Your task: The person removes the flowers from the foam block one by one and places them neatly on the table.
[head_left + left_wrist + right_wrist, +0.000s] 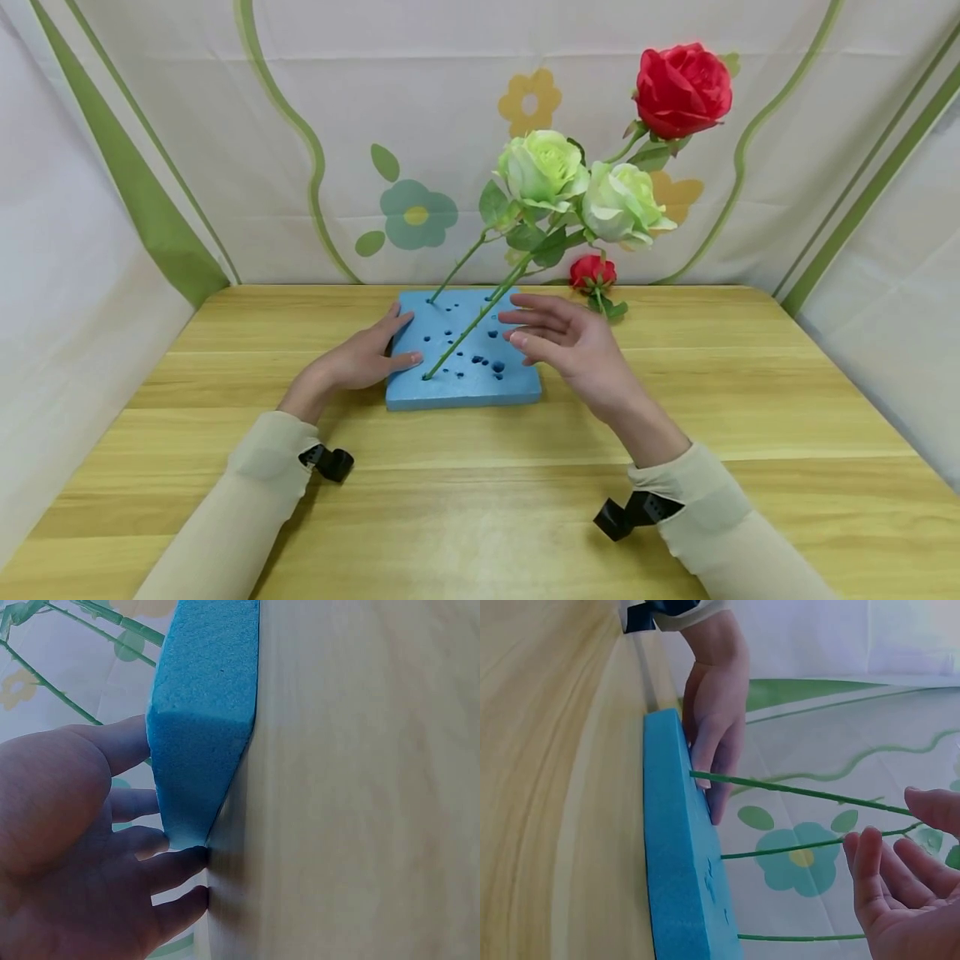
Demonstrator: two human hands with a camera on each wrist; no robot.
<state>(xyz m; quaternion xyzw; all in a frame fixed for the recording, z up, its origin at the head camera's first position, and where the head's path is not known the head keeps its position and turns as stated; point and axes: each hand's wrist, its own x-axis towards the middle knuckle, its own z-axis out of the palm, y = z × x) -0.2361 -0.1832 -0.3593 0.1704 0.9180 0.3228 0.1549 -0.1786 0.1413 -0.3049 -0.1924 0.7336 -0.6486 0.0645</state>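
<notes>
A blue foam block (463,389), dotted with holes, lies on the table with three green stems standing tilted in it. The stems lead up to two pale green roses (543,169) and a large red rose (684,90); which stem bears which is hard to tell where they cross. My left hand (363,357) rests at the block's left edge, thumb on top and straight fingers along its side. To the right of the stems, my right hand (577,346) hovers over the block's right edge, fingers loosely bent and apart from the thumb, nothing between them.
Behind my right hand, another red rose (592,273) lies at the back of the wooden table (450,517). A white curtain (360,100) with printed flowers hangs behind the table, and white cloth flanks both sides. The tall roses lean right, above my right hand.
</notes>
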